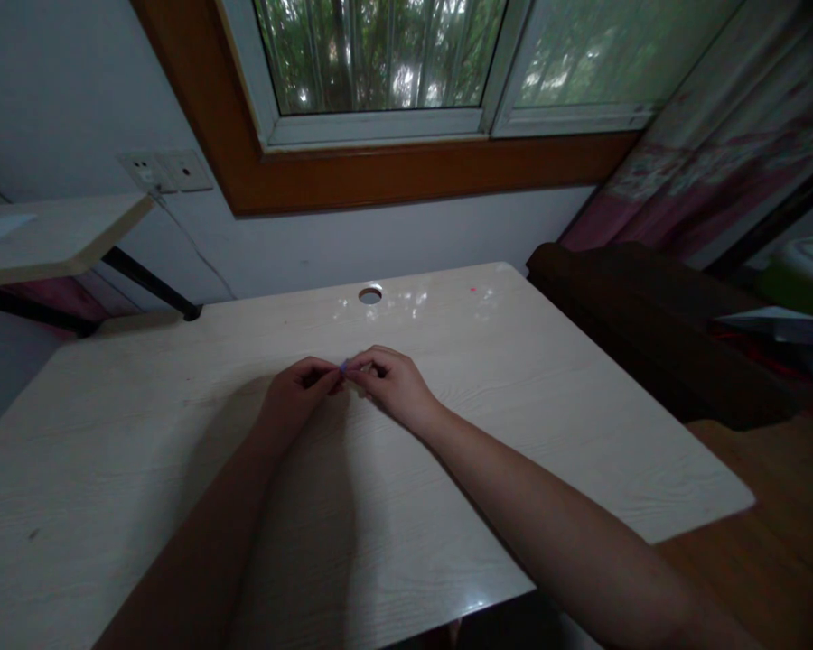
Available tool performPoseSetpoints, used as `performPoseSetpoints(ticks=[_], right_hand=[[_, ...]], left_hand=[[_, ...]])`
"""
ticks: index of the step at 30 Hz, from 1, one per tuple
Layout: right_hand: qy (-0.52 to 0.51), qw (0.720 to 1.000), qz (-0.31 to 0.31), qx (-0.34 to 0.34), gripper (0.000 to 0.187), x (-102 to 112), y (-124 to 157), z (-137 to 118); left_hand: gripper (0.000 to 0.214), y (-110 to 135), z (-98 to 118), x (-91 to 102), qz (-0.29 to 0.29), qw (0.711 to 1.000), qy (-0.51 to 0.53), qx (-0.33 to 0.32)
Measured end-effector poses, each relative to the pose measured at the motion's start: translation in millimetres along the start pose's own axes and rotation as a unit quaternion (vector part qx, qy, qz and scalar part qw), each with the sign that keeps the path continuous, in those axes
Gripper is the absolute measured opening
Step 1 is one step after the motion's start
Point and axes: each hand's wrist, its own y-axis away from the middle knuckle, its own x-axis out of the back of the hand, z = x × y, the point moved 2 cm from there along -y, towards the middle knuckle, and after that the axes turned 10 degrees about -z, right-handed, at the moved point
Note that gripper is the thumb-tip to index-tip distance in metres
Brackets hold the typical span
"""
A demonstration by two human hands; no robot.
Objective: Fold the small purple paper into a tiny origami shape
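Observation:
My left hand (pixel 296 394) and my right hand (pixel 394 383) meet over the middle of the pale wood-grain desk (pixel 461 487). Each is closed in a pinch, thumb against forefinger. Between the fingertips shows a tiny bluish-purple object (pixel 343 366), gripped from both sides. Most of it is covered by the fingers, and its kind is too small to tell. Both hands are close to the desk top; whether they touch it I cannot tell.
A round cable hole (pixel 369 295) and a small red speck (pixel 472 290) are near the desk's back edge. A raised shelf (pixel 74 230) on black legs stands at the left. Behind is a window (pixel 386 54); dark brown furniture (pixel 650 334) stands to the right.

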Motion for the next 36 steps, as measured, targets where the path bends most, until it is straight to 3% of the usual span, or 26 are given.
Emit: performPoseSetpoints(ticks=[5, 11, 16, 29, 36], right_hand=[[-0.013, 1.0, 0.008, -0.018, 0.022, -1.2, 0.1, 2.0], [-0.071, 0.997, 0.023, -0.036, 0.035, -2.9, -0.8, 3.2], [-0.026, 0.999, -0.005, -0.025, 0.028, -1.4, -0.3, 2.9], [0.098, 0.994, 0.02, 0.044, 0.01, 1.0, 1.2, -5.0], [0.116, 0.991, 0.022, 0.061, 0.011, -0.7, 1.3, -6.1]], left_hand=[[0.022, 0.0, -1.6, -1.4, 0.002, 1.0, 0.009, -0.01], [0.02, 1.4, 5.0, -2.0, 0.002, 1.0, 0.002, -0.006], [0.018, 0.9, 2.7, -0.9, -0.009, 1.0, 0.006, -0.02], [0.025, 0.2, -0.8, -2.8, -0.009, 0.999, 0.037, -0.014], [0.024, 0.7, -3.5, -1.9, -0.003, 0.999, 0.05, -0.017]])
